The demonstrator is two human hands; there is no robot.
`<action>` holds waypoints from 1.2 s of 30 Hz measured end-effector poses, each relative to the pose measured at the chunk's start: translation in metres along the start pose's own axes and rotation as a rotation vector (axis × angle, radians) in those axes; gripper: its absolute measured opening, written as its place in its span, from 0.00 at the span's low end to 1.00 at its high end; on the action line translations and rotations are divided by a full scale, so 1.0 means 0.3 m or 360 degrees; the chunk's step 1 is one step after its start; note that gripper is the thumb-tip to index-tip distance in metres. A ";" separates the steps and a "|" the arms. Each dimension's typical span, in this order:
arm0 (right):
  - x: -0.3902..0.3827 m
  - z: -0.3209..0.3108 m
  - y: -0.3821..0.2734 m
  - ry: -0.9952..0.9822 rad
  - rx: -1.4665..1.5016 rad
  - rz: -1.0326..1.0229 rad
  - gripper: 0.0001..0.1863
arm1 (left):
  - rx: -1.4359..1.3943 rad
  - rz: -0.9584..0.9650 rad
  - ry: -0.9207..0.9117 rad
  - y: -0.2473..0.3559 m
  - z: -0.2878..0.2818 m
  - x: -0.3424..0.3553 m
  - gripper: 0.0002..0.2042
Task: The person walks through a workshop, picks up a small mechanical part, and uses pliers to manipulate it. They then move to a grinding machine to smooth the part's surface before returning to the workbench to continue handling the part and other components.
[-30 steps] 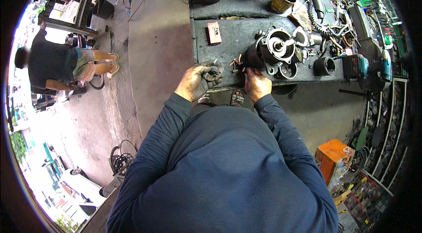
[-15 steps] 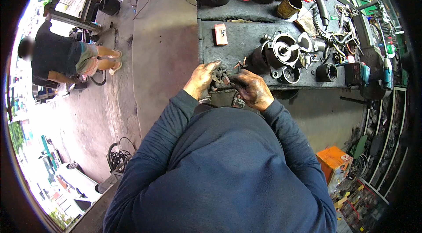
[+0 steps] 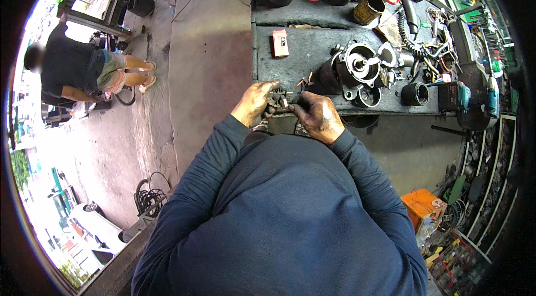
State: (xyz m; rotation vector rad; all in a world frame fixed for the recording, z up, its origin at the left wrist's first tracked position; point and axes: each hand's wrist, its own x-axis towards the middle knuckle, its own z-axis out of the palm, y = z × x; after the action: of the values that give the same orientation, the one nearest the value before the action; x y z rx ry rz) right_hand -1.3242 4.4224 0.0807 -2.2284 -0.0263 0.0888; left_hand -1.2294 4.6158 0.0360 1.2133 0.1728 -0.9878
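Apparently midway, I curl my left hand [image 3: 252, 105] around a dark part [image 3: 273, 99], the fingers of my right hand [image 3: 321, 116] nearly together by its pale block [image 3: 284, 102], grip unclear, while copper-coloured pieces [image 3: 304, 81] lie loose on the counter [image 3: 268, 68].

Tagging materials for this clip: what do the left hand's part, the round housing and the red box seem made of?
Dark part: probably metal, grimy, one face glinting. Round housing: likely cast metal, dull silver rim. Red box: perhaps card, printed, crisp edges.
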 end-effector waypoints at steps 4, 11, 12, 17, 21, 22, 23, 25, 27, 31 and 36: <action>0.006 -0.017 -0.006 -0.0170 0.0124 -0.0041 0.10 | 0.0405 0.0240 0.0092 -0.001 -0.014 0.030 0.16; -0.005 -0.032 -0.023 -0.0146 0.0336 0.0003 0.10 | 0.0396 0.0356 -0.0034 -0.085 -0.086 0.097 0.13; -0.009 -0.028 -0.007 -0.0089 0.0211 0.0049 0.10 | 0.0241 0.0225 0.0004 -0.026 -0.003 0.051 0.13; -0.003 -0.021 -0.026 0.0304 -0.0067 -0.0002 0.17 | 0.0170 -0.0123 -0.0060 -0.013 0.003 0.036 0.18; -0.008 -0.038 0.005 0.0021 0.0043 -0.0094 0.25 | 0.0077 0.0031 0.0034 0.023 0.076 0.005 0.17; -0.007 -0.027 0.017 0.0009 0.0034 -0.0095 0.25 | 0.0183 0.0090 -0.0055 0.016 0.057 0.018 0.16; -0.005 -0.017 0.028 -0.0003 0.0024 -0.0096 0.25 | 0.0289 0.0148 -0.0143 0.010 0.044 0.026 0.16; -0.004 -0.009 0.037 -0.0034 0.0078 -0.0096 0.26 | 0.0193 0.0068 -0.0180 0.010 0.042 0.025 0.15; -0.001 -0.026 0.031 -0.0084 0.0128 -0.0213 0.25 | 0.0105 0.0073 -0.0077 -0.002 0.050 0.025 0.14; -0.001 -0.033 0.033 -0.0092 0.0354 -0.0197 0.23 | 0.0078 0.0191 0.0138 -0.013 0.076 0.025 0.12; -0.005 -0.019 0.034 0.0164 0.0113 -0.0202 0.14 | -0.0168 -0.0002 0.0030 0.018 0.053 0.018 0.12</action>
State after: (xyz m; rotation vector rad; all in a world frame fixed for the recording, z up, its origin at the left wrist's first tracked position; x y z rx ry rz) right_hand -1.3255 4.4116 0.0761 -2.1516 -0.1067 -0.0935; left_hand -1.2284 4.5998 0.0429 1.1263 0.2378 -0.9567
